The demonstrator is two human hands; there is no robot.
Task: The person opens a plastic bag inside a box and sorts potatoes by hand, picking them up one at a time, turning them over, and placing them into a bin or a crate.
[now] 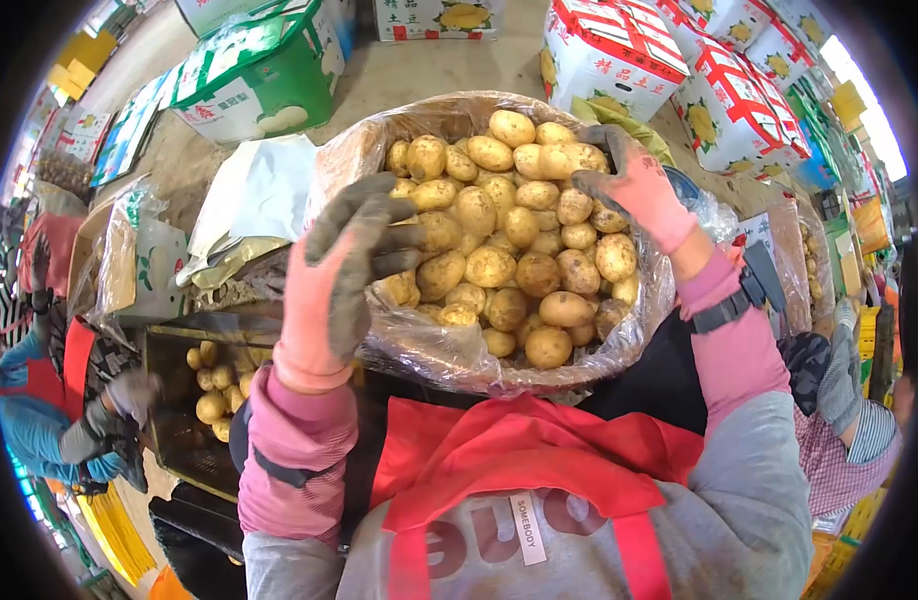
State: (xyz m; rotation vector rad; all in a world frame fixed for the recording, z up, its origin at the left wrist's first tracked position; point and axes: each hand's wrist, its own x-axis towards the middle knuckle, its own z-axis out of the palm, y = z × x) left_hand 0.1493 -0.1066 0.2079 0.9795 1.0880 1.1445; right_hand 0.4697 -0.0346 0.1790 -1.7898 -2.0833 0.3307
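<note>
Clear plastic film lines the container point(634, 355) right in front of the wearer, folded over the rim, probably to keep dirt and loose spuds in. It's heaped with potatoes point(489, 265), so both gloved hands sit up at the edges. Left hand point(344, 255) has its fingers spread wide over the left side, nothing gripped that I can see. Right hand point(639, 185) brackets the end of one potato at the far right; can't tell if it's actually squeezing. Dark crate point(167, 395) with more potatoes is parked near left, I'd guess for easy reach. Bare, dusty-looking floor point(404, 70) beyond, with a green carton point(269, 85) far left, red-and-white potato cartons point(614, 75) far right, and co-workers on both sides.
</note>
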